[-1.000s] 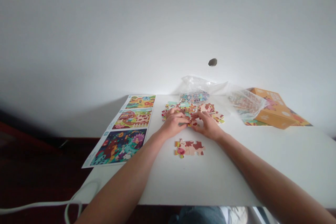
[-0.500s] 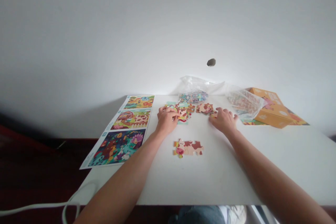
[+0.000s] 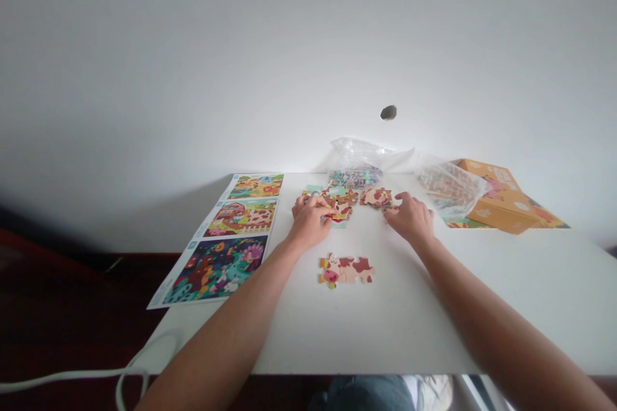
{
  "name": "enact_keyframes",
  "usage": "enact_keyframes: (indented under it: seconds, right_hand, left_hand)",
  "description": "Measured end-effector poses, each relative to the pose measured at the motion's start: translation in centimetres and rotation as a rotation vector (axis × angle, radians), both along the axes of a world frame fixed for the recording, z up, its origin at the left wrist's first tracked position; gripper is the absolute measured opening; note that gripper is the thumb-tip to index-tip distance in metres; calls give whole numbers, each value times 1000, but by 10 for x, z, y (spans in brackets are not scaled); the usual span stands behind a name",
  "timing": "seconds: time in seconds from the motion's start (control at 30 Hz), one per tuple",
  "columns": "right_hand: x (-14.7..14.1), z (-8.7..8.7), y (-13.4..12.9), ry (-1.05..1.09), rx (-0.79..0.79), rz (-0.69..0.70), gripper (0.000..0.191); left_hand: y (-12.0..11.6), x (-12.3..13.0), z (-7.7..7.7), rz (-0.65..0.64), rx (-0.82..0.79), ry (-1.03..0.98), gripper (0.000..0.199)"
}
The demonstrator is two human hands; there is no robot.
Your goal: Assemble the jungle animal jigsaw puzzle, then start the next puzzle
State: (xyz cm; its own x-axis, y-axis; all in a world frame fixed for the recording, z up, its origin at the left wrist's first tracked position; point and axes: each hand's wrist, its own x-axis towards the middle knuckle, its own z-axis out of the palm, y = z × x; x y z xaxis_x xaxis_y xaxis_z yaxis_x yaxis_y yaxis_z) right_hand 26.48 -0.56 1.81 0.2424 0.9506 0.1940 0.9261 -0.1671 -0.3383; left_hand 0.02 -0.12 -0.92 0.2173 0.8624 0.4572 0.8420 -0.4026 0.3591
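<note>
Joined puzzle pieces (image 3: 346, 270) forming part of a brown-and-cream cow lie flat on the white table (image 3: 385, 327), between my forearms. My left hand (image 3: 311, 223) is at the left heap of loose puzzle pieces (image 3: 343, 195), thumb and forefinger closed at a piece with brown and yellow on it. Its other fingers curl over the heap's left side. My right hand (image 3: 411, 218) rests beside a smaller stack of cow-patterned pieces (image 3: 376, 197), fingers bent and drawn together. Whatever lies under its fingertips is hidden.
At the left lies a sheet (image 3: 216, 273) with three printed pictures. Behind the heaps, against the wall, is a clear plastic bag (image 3: 361, 157) with more pieces. Another bag (image 3: 453, 189) leans by an orange box (image 3: 504, 199). A white cable (image 3: 72, 374) hangs at the lower left.
My right hand's fingers have drawn together, covering a loose piece that showed at their tips. My left hand has shifted slightly right over its heap. The joined cow pieces have stayed put.
</note>
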Motion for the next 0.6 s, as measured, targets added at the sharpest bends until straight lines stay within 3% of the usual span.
enact_keyframes:
  seconds: [0.33, 0.53, 0.6]
  right_hand:
    - [1, -4, 2, -6, -88, 22, 50]
    - [0, 4, -3, 41, -1, 0, 46]
    - [0, 5, -4, 56, 101, 81, 46]
  left_hand:
    - [0, 0, -1, 34, -96, 26, 30]
    - [0, -1, -1, -9, -92, 24, 33]
    - [0, 0, -1, -31, -96, 13, 33]
